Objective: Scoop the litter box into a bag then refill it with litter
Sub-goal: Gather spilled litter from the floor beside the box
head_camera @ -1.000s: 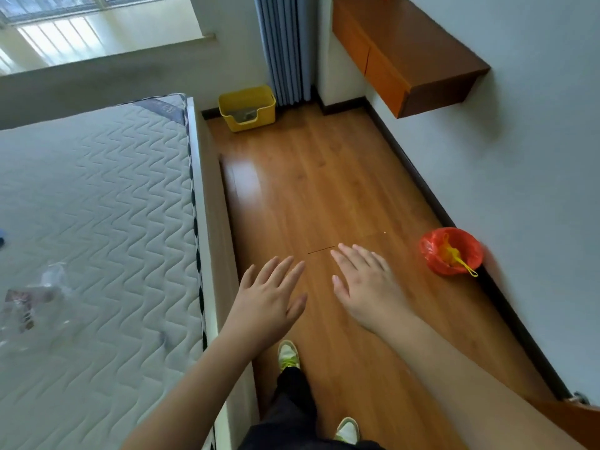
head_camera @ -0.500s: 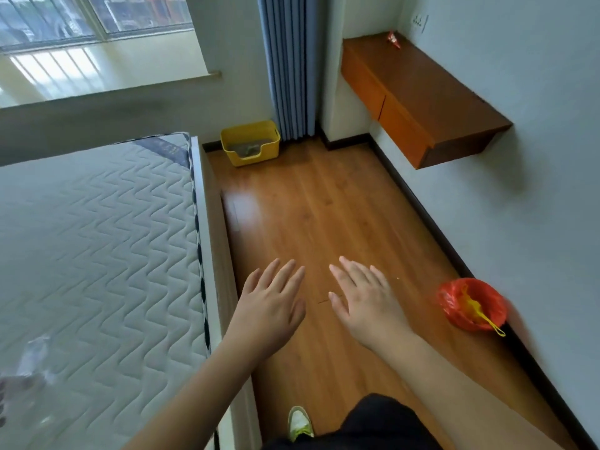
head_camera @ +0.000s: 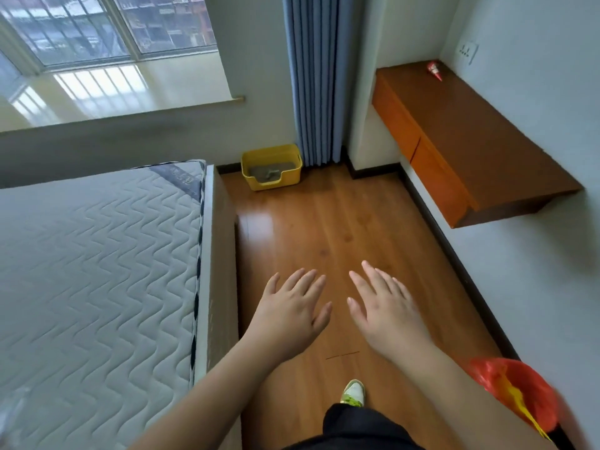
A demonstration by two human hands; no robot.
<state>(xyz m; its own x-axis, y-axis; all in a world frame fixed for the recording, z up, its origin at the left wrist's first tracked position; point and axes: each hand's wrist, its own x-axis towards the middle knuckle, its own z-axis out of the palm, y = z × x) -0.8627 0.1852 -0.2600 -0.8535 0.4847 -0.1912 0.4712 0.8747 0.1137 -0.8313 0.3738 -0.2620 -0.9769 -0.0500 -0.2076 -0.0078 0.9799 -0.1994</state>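
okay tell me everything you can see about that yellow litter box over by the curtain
The yellow plastic litter box is a rectangular tub with rounded corners and tall walls, its front wall cut lower as an entry. It sits upright on the wooden floor at the far end of the room, beside the blue-grey curtain and near the bed's foot corner. Grey litter fills the bottom, with a pale scoop-like shape lying in it. Neither hand touches it.

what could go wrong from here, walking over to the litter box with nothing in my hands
1. Both the left hand and right hand are empty, and the red bag sits low by the wall beside you; walking on may mean doubling back for it.
2. The yellow litter box has a low front opening, so careless scooping could spill litter onto the wood floor.
3. The bed frame narrows the aisle; a shin bump seems possible.
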